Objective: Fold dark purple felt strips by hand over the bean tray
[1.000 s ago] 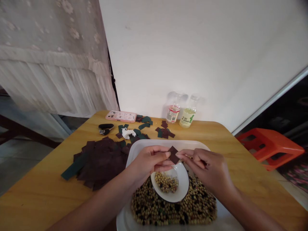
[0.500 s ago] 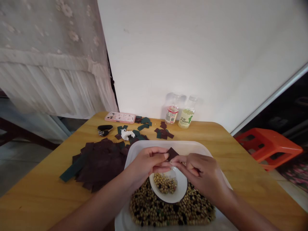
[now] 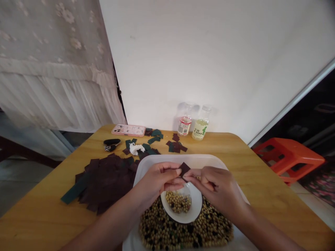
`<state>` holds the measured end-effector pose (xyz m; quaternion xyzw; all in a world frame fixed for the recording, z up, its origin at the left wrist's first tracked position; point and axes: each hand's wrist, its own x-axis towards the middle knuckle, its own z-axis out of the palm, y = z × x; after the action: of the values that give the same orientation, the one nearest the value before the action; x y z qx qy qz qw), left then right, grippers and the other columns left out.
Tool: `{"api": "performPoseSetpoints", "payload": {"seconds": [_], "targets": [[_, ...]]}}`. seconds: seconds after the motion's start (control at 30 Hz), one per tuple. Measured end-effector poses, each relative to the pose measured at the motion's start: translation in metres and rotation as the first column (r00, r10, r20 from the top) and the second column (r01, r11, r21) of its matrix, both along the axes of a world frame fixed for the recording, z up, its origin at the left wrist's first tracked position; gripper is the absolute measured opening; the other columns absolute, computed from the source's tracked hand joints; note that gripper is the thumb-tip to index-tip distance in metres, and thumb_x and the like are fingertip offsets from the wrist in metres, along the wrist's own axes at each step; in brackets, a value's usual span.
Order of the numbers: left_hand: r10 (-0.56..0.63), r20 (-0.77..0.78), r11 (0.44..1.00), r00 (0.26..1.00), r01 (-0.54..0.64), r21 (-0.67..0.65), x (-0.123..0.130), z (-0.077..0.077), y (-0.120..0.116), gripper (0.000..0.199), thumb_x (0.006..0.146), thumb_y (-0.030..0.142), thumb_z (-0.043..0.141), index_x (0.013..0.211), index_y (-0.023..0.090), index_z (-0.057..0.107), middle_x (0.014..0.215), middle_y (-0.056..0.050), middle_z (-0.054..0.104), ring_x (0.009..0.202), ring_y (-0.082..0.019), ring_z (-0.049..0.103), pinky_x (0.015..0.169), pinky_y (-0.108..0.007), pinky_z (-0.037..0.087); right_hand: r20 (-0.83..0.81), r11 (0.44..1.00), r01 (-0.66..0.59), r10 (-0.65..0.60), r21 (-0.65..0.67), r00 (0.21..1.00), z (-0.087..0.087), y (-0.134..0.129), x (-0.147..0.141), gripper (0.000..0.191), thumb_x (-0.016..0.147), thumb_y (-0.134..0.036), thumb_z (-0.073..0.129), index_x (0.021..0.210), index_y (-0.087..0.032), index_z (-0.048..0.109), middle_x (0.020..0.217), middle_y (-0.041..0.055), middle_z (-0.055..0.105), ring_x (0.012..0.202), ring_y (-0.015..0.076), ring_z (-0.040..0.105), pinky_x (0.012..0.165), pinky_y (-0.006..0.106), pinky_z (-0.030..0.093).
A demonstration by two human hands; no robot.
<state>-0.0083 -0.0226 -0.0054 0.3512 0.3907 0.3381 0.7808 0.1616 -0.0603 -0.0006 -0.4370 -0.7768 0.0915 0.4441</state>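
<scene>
A small dark brown square of sheet material [image 3: 184, 169] is pinched between both hands above a white bowl. My left hand [image 3: 167, 176] holds its left edge between thumb and fingers. At its lower right edge, the thumb and forefinger of my right hand [image 3: 213, 179] are pressed together. Whether a bead is also between the fingertips cannot be made out. The white bowl [image 3: 193, 213] under the hands has round tan beads [image 3: 179, 202] in it. It rests on many tan and black beads [image 3: 180, 233] in a white tray [image 3: 183, 158].
Left of the tray lies a heap of dark brown sheet pieces [image 3: 107, 184] with a green strip [image 3: 74, 190]. Farther back are a pink phone [image 3: 128, 130], black key fob [image 3: 111, 143], crumpled tissue [image 3: 136, 149] and two bottles [image 3: 184, 125]. An orange stool [image 3: 290, 155] stands right of the table [image 3: 256, 167].
The view has shifted slightly. Both hands stay over the bowl with the same brown square, their grip looking almost the same.
</scene>
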Motion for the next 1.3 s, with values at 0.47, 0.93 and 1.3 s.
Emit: {"api": "performPoseSetpoints", "payload": {"seconds": [0.47,0.93,1.3], "targets": [[0.010,-0.008,1.000,1.000,-0.010,-0.002,-0.0003,-0.0021,0.0001,0.025,0.060,0.024,0.073,0.080,0.014,0.062,0.066,-0.002,0.068,0.059,-0.012,0.064,0.062,-0.024,0.052,-0.015,1.000,0.013,-0.014,-0.024,1.000,0.0004,-0.0005,-0.0005,0.042,0.079,-0.015,0.055,0.050,-0.020,0.025,0.048,-0.0035,0.051,0.071,0.0159,0.068,0.047,0.017,0.041],[-0.024,-0.009,1.000,1.000,0.024,-0.002,-0.0007,-0.0009,-0.0018,0.026,0.059,0.024,0.074,0.080,0.014,0.061,0.068,-0.002,0.068,0.063,-0.013,0.065,0.063,-0.024,0.052,0.008,0.999,-0.046,0.046,-0.024,0.999,0.0005,0.0012,0.0002,0.042,0.079,-0.016,0.056,0.050,-0.021,0.026,0.046,-0.0044,0.046,0.069,0.0162,0.067,0.048,0.018,0.044],[-0.052,-0.041,0.999,0.998,0.052,0.012,0.0002,0.0001,-0.0017,0.027,0.060,0.026,0.073,0.081,0.014,0.062,0.072,-0.002,0.068,0.063,-0.012,0.064,0.066,-0.026,0.051,-0.002,0.999,-0.044,0.044,-0.015,0.999,-0.0002,0.0006,0.0002,0.042,0.079,-0.017,0.056,0.050,-0.020,0.027,0.049,-0.0033,0.053,0.069,0.0154,0.067,0.049,0.018,0.044]]}}
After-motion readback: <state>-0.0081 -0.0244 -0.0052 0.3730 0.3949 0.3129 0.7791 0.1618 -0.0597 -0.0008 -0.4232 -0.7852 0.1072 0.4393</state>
